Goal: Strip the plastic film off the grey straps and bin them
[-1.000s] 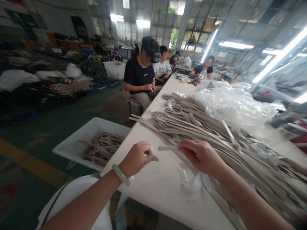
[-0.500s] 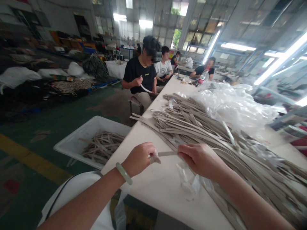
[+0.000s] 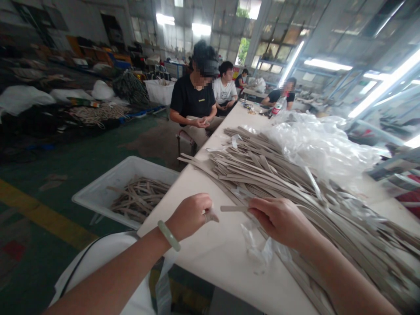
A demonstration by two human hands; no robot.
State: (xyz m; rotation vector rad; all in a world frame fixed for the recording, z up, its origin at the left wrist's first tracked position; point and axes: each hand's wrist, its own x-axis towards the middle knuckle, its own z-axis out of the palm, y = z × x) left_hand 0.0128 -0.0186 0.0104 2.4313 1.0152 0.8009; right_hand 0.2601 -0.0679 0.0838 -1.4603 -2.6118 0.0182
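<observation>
My right hand (image 3: pixel 278 218) is closed on a beige strip (image 3: pixel 233 208), whose free end points left over the white table (image 3: pixel 197 258). Just left of that end, and apart from it, is my left hand (image 3: pixel 193 214), its fingers closed, with a pale wrapping on a fingertip. Whether anything is pinched inside it is hidden. Behind and beside my right hand lies a big heap of similar beige strips (image 3: pixel 249 162). Torn clear film (image 3: pixel 259 249) rests on the table below my right hand.
Left of the table stands a white bin (image 3: pixel 98 188) with cut strips inside. A seated person in black (image 3: pixel 193 98) is beyond it, with other people farther back. Crumpled plastic bags (image 3: pixel 324 140) and a bottle (image 3: pixel 278 106) are on the table.
The strip's end has come away from my left hand, and my right hand has shifted slightly right with it. The seated person in black has lowered a raised hand to the lap.
</observation>
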